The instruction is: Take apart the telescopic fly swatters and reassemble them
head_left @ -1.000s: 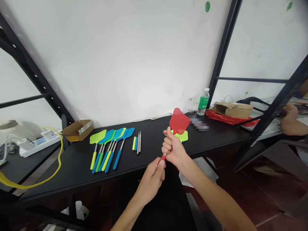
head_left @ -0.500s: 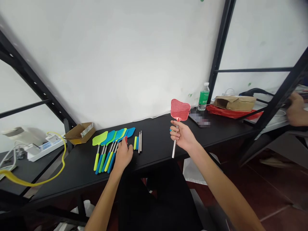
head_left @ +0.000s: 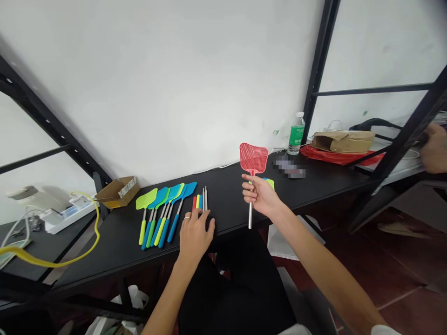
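A red fly swatter (head_left: 253, 158) is upright in my right hand (head_left: 261, 196), whose fingers wrap round its bare metal shaft. Behind that hand shows a bit of yellow-green and blue mesh (head_left: 269, 183); whether it is held or lying there I cannot tell. My left hand (head_left: 197, 229) is over the desk with its fingers apart, at the near ends of a short row. That row has a red grip (head_left: 194, 203), a yellow-green grip (head_left: 198, 202), a blue grip (head_left: 200, 203) and thin metal rods (head_left: 205, 199). Left of it lie several blue and green fly swatters (head_left: 162, 216).
An open cardboard box (head_left: 117, 192) and a white power strip (head_left: 70, 213) with a yellow cable (head_left: 97, 228) are at left. Right are a water bottle (head_left: 296, 134), a blurred flat object (head_left: 289, 167) and a brown carton (head_left: 344, 141). Another person's hand (head_left: 435, 149) shows far right.
My left hand has moved right from the swatters to the short row. The red grip now lies at that row's left end. My right hand and the red swatter shifted slightly left.
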